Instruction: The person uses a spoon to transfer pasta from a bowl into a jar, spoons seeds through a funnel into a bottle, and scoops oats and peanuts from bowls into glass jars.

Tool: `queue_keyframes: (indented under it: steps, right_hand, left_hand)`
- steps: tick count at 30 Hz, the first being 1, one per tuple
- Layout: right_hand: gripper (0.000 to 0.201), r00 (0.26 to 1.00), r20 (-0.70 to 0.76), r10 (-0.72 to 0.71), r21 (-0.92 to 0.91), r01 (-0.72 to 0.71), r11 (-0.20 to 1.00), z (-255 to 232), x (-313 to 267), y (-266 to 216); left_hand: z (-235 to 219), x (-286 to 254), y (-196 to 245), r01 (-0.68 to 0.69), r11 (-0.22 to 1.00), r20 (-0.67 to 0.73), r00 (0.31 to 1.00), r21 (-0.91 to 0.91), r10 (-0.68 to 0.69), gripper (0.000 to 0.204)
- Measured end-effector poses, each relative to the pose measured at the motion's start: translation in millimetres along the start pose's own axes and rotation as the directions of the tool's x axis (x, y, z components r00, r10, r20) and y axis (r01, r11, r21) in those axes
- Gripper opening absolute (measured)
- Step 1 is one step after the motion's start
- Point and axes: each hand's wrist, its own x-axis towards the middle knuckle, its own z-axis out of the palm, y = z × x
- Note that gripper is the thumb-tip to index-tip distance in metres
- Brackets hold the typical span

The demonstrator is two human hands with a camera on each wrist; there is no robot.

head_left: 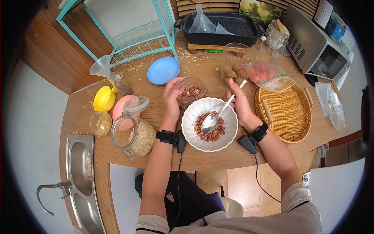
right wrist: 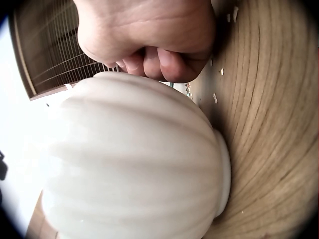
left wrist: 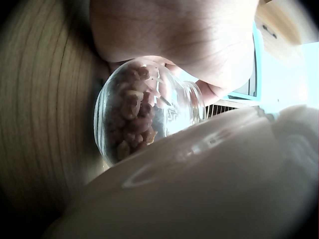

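A white fluted bowl (head_left: pixel 188 124) with red-skinned peanuts (head_left: pixel 215 137) in it stands near the table's front edge. My left hand (head_left: pixel 172 96) is curled round the far left side of a small glass jar (left wrist: pixel 107 119), which also has peanuts (head_left: pixel 191 93) in it. The jar sits just behind the bowl. My right hand (head_left: pixel 240 102) holds a metal spoon (head_left: pixel 210 123) by its handle, thumb along it and the other fingers curled beneath. The spoon's bowl lies over the peanuts. In the right wrist view the fluted bowl (right wrist: pixel 134 149) covers much of the picture, close to the curled fingers.
To the left are an open clip-top jar (head_left: pixel 142 138) of oats, a pink bowl (head_left: pixel 119 107), a yellow bowl (head_left: pixel 104 99) and a sink (head_left: pixel 81 171). Farther back are a blue bowl (head_left: pixel 163 71) and a black grill pan (head_left: pixel 237 29). A wicker tray (head_left: pixel 286 115) stands right.
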Motion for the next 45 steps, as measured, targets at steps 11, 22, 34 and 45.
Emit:
queue_keyframes:
  steps: [11,22,34,45]
  right_hand:
    - [0.058,0.999,0.032,0.022,0.044,-0.023,0.999,1.4,-0.9,-1.1]
    - [0.058,0.999,0.017,0.036,0.050,-0.037,0.998,1.6,-0.9,-2.0]
    - [0.055,0.998,-0.053,-0.032,-0.066,0.029,0.997,4.5,-1.7,-2.3]
    - [0.052,0.998,-0.042,-0.045,-0.074,0.042,0.996,8.8,-5.3,-3.5]
  left_hand:
    - [2.0,-0.8,2.3,0.004,1.000,-0.006,1.000,-0.002,-0.004,0.041]
    - [2.7,-1.1,4.9,0.005,1.000,-0.003,1.000,0.021,-0.005,0.042]
    - [1.9,-0.5,2.4,0.000,1.000,-0.015,1.000,0.016,0.000,0.043]
    - [1.6,0.1,2.1,0.003,1.000,-0.014,1.000,0.019,-0.003,0.043]
